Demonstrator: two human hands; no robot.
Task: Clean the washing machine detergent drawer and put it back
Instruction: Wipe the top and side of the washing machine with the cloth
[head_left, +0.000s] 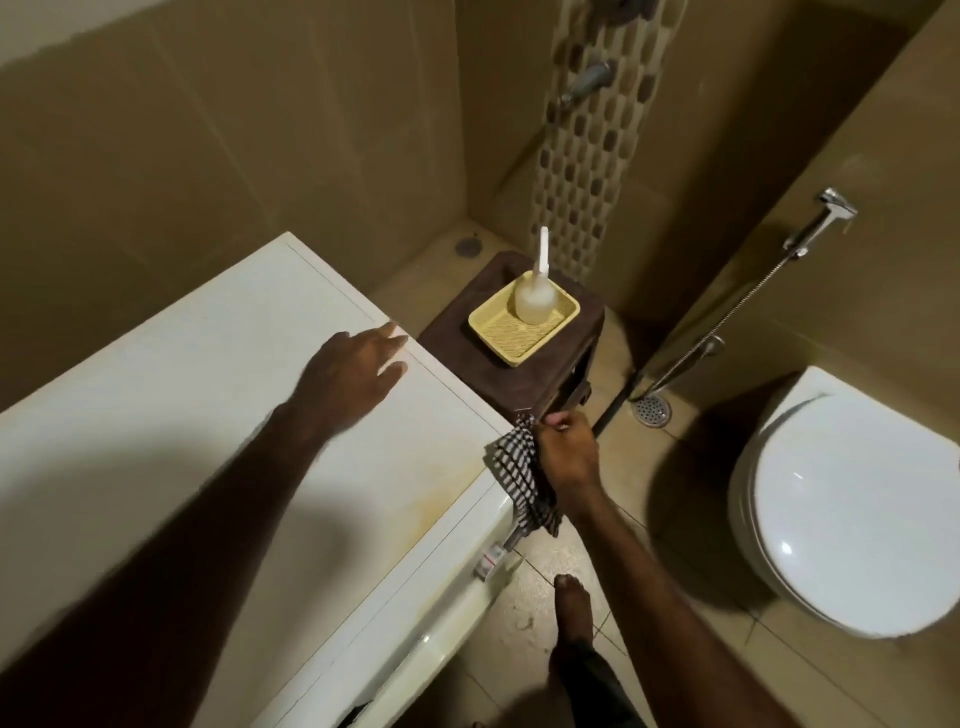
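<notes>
While gripped, cloth (514, 475) beside drawer.

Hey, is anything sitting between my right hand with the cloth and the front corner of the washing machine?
Nothing visible does. The right hand grips the checkered cloth right against the washing machine at its front corner. The left hand rests on the machine's top, away from that corner.

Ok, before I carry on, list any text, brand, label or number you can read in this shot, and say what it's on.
No text can be read in this view.
Small label on the washing machine front corner, below the checked cloth: pink and white marks, too small and blurred to read.
Squeeze bottle in the yellow tray: no print visible.
Toilet lid: no visible marking.
</notes>
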